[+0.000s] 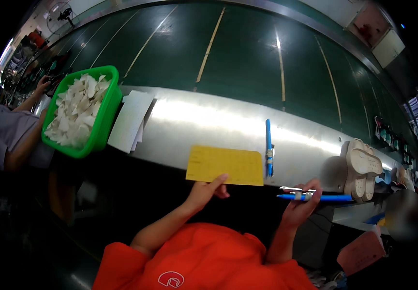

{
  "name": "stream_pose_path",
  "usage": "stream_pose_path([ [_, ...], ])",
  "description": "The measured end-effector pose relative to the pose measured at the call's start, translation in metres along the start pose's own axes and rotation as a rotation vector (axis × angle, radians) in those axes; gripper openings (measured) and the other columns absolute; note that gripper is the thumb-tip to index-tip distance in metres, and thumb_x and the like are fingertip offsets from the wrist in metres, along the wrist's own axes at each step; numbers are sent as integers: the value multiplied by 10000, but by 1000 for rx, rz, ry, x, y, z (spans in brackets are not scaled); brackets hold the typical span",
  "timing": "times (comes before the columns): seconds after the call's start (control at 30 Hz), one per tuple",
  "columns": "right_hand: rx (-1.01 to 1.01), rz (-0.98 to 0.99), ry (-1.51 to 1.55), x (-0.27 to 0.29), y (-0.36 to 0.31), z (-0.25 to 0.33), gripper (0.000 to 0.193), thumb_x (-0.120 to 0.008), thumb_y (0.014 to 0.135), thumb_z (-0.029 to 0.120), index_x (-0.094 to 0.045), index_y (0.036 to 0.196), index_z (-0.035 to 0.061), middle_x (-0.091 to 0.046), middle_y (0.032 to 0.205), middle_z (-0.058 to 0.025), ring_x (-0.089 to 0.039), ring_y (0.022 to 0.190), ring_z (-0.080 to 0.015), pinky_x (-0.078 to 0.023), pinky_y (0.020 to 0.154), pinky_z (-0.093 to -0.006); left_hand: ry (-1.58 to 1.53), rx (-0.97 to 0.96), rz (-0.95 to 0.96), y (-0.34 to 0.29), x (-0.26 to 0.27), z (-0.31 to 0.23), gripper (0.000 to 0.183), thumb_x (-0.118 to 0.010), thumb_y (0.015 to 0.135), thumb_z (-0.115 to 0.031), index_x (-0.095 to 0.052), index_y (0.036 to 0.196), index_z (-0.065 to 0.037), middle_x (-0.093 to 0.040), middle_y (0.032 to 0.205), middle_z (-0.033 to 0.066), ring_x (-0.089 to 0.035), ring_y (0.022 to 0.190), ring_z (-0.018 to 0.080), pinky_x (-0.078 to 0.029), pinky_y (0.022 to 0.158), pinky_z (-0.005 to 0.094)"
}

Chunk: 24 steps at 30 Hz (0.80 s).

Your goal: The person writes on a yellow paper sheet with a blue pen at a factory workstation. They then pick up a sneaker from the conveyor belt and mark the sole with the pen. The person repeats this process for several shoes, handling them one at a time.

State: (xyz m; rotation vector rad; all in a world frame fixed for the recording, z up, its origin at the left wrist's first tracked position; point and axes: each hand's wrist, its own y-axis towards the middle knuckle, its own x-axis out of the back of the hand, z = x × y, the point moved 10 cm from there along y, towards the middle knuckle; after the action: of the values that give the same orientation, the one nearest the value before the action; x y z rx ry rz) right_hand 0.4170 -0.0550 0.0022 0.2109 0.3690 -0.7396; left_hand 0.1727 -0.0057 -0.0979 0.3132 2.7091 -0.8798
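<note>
- Fingers (222,193) of your left hand (202,195) pinch the near edge of a yellow card (226,165), thumb on its upper face and the others curled below
- Your right hand (302,209) has its fingers closed on a blue pen (337,198) and a silver pen (291,189), the two side by side, with pale bands around the blue one
- Both pens point left toward the card, apart from it, and the blue one runs out past your hand to the right
- You have the card at the near edge of a shiny metal ledge (194,116), partly over it
- Just right of the card, a second blue pen (268,135) lies on the ledge, pointing away from you, with something slim and metallic beside its near half
- To your left, paper sheets (130,118) overlap on the ledge, next to a green basket (103,129) heaped with white scraps (81,108)
- To your right sit pale sandals (364,166), and nearer you a pink sheet (362,252)
- Beyond the ledge, on your far side, runs a dark green belt (247,58) with pale crosswise lines
- Another person (15,130) is at the far left, past the basket
</note>
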Motion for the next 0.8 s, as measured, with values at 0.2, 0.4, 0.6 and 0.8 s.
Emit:
stream_pose_path([
  [0.2,-338,307,-385,19,53,-38,289,-359,920,327,-476,837,76,-371,533,20,-330,395,-46,-220,362,-202,-30,148,56,13,14,29,383,-539,883,-311,-587,662,-1,-562,536,71,-582,474,170,-488,465,258],
  [0.4,-477,575,-734,8,75,-67,126,-483,897,185,-512,941,71,-372,490,34,-338,423,-34,-250,394,-199,-85,430,217,1,-5,61,373,-512,892,-352,-604,925,8,-595,653,47,-585,542,131,-476,500,229],
  [0.6,-177,629,-1110,-5,92,-66,208,-584,845,193,-505,959,38,-432,477,-25,-421,437,-106,-333,439,-282,-151,345,212,11,-2,66,261,-556,878,-264,-595,971,-23,-570,718,9,-562,642,93,-479,561,228],
  [0.8,83,491,-1450,-14,90,-50,296,-623,812,254,-520,994,45,-499,534,-59,-500,473,-208,-371,470,-339,-91,339,183,11,4,66,210,-643,806,-112,-609,991,-19,-591,784,20,-572,673,95,-525,622,245],
])
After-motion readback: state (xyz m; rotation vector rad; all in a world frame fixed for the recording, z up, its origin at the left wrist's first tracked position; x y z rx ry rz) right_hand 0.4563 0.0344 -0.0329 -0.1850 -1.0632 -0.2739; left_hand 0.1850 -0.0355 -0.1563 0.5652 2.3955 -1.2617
